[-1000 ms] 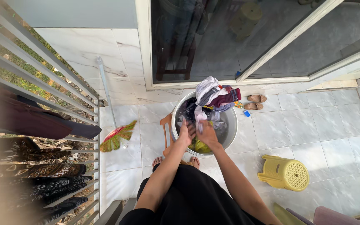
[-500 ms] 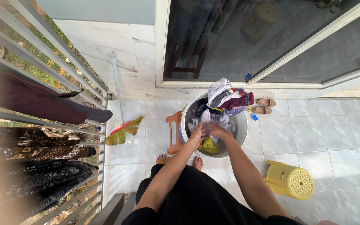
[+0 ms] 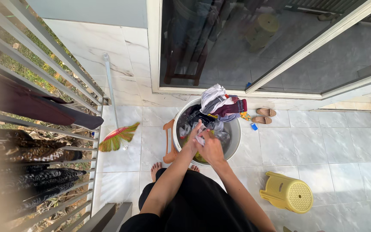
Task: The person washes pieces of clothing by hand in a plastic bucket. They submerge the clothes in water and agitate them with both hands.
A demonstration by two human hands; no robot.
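While both arms reach down over the grey metal tub [image 3: 235,141], the right hand [image 3: 211,148] is closed around a small pale piece of cloth [image 3: 200,138] just above the heap, and the left hand [image 3: 194,137] pinches the same cloth from the other side, fingers bent onto it. That cloth sits over the middle of the tub, touching the tangle of dark and clear-looking laundry below. It looks thin, limp and probably damp, so I would judge it light but clingy, likely to drag neighbouring pieces with it; a hem or corner seems the better hold than the bunched middle. A white garment [image 3: 212,95] and a maroon garment [image 3: 232,106] drape over the far rim. An orange stool [image 3: 168,141] stands under the tub, on the marble floor [image 3: 331,141]. Farther out are a broom [image 3: 116,136], tan sandals [image 3: 265,116], an overturned yellow stool [image 3: 288,192], and dark clothes hung on the railing [image 3: 44,92].
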